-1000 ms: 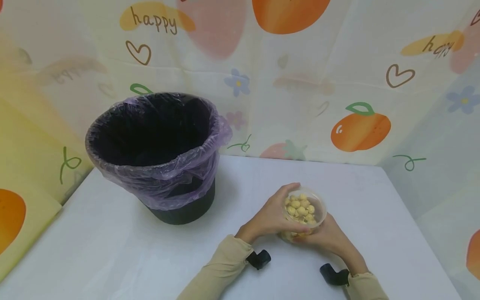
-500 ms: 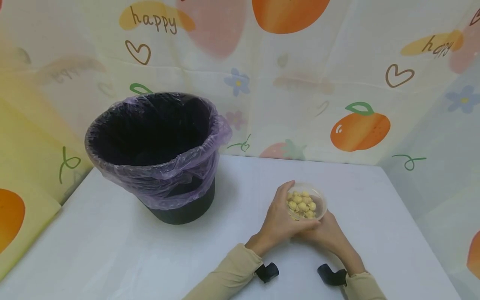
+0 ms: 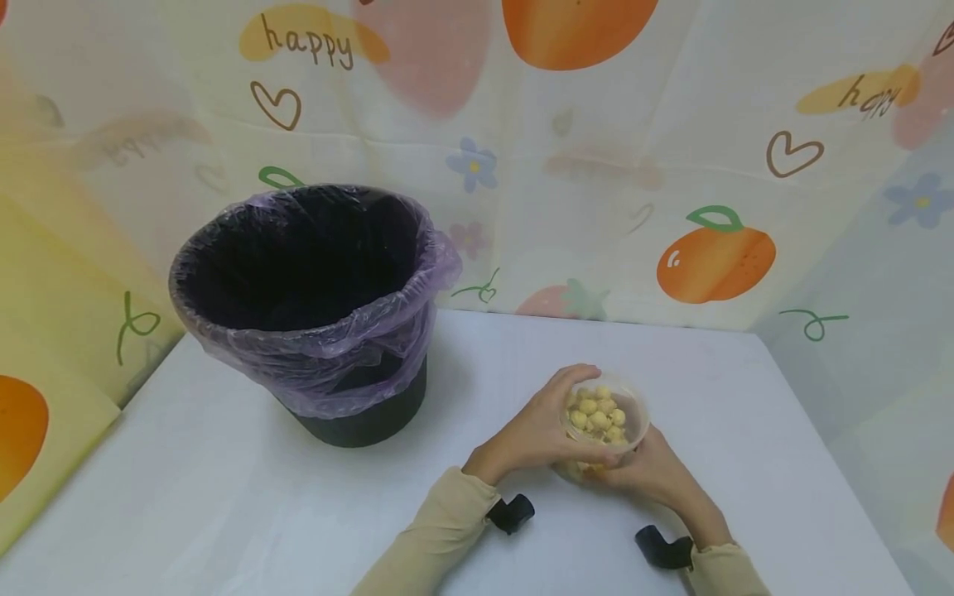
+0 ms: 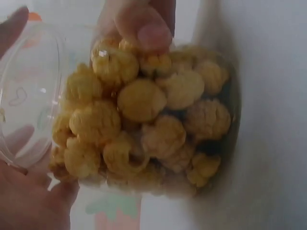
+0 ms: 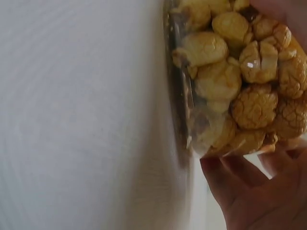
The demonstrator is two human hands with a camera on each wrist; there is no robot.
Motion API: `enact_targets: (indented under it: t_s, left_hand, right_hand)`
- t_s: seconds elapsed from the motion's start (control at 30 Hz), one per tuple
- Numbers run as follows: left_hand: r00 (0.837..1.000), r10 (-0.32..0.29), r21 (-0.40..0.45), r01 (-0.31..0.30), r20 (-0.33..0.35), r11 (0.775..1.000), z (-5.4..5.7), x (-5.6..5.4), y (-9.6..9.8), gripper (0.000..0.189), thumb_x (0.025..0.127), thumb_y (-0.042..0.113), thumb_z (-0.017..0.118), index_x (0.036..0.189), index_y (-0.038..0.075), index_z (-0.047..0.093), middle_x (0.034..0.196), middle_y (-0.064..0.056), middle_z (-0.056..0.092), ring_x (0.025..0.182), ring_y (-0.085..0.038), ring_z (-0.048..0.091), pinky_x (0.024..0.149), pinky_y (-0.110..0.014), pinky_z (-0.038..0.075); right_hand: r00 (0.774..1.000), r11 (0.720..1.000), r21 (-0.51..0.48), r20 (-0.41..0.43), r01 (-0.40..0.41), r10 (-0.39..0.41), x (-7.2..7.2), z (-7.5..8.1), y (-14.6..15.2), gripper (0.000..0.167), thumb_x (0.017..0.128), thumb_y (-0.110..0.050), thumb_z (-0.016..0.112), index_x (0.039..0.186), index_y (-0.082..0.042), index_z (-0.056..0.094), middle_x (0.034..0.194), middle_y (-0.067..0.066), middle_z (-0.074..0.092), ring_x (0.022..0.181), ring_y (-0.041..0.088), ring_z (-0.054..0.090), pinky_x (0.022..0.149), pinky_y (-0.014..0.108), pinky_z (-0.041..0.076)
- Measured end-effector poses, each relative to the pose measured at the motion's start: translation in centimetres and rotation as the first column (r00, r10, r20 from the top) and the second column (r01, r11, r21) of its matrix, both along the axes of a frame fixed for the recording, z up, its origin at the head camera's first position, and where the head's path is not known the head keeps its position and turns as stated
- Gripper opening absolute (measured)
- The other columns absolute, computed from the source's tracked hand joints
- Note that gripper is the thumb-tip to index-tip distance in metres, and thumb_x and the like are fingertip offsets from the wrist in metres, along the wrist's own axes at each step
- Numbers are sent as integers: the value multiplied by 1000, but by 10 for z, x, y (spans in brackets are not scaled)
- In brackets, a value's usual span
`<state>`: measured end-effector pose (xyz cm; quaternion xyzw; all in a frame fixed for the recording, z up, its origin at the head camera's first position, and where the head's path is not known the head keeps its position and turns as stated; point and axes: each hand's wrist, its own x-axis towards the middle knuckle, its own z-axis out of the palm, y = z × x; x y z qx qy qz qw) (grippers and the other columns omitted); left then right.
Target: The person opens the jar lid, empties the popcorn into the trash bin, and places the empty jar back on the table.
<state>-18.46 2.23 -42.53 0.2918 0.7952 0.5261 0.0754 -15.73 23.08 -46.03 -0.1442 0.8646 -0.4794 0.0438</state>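
Observation:
A clear plastic jar (image 3: 635,414) of popcorn is tilted towards me over the table, held by both hands. My left hand (image 3: 540,426) grips its round top end, thumb and fingers spread around the rim. Lower on the body, my right hand (image 3: 652,472) holds the jar from the right, partly hidden behind it and the left hand. Through the wall in the left wrist view, round yellow-brown popcorn (image 4: 141,100) fills the body, with a right-hand thumb (image 4: 153,36) pressed on the side. Popcorn (image 5: 254,110) also shows close up in the right wrist view. Whether a lid covers the top, I cannot tell.
A black trash bin (image 3: 365,426), lined with a purple plastic bag (image 3: 358,352), stands on the table's left side. The white table (image 3: 246,505) meets a fruit-print cloth (image 3: 596,215) at the back and sides.
My left hand first turned clockwise on the jar's top and swung right. It has since turned back to roughly its earlier place. The right hand has barely moved.

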Motion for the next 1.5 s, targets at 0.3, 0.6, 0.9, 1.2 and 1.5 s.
enact_targets:
  t_s: [0.3, 0.6, 0.9, 1.2, 1.5]
  left_hand:
    - [996, -21, 15, 22, -88, 1000, -3, -2, -1, 92, 69, 32, 91, 147, 20, 44, 155, 6, 37, 144, -12, 36, 118, -37, 35]
    - [965, 145, 95, -127, -221, 987, -9, 6, 14, 89, 67, 30, 92, 142, 12, 48, 148, -7, 45, 137, -19, 46, 113, -36, 42]
    - [964, 182, 104, -164, -192, 981, -8, 12, 19, 90, 69, 33, 91, 145, 14, 46, 154, -7, 37, 143, -21, 39, 115, -42, 40]
    - [992, 13, 91, -2, -122, 996, -7, 2, 3, 87, 71, 27, 90, 145, 19, 45, 155, -4, 35, 145, -17, 35, 118, -40, 36]
    - [993, -41, 84, 50, -111, 995, -7, -2, -2, 86, 69, 26, 92, 144, 21, 49, 154, -4, 40, 144, -13, 37, 119, -36, 34]
  right_hand:
    - [1000, 1000, 5, -17, -12, 12, 0, 0, -1, 106, 63, -24, 95, 149, -12, 33, 142, 9, 52, 120, -7, 48, 102, 20, 42]
    - [998, 996, 52, -4, 66, -66, 2, 2, -4, 98, 64, -29, 94, 144, -9, 40, 134, 9, 59, 116, 15, 56, 96, 30, 49]
    - [997, 993, 83, 0, 82, -82, 1, 3, -4, 99, 67, -33, 92, 145, -8, 36, 136, 10, 56, 121, 23, 54, 98, 36, 49]
    - [999, 998, 59, 24, 38, -40, 1, 0, -1, 102, 66, -27, 93, 147, -8, 33, 140, 11, 54, 124, 22, 52, 103, 43, 47]
    - [999, 999, -23, -10, -49, 48, -1, -2, 1, 106, 65, -23, 93, 150, -15, 31, 143, 7, 51, 121, -6, 48, 103, 17, 40]
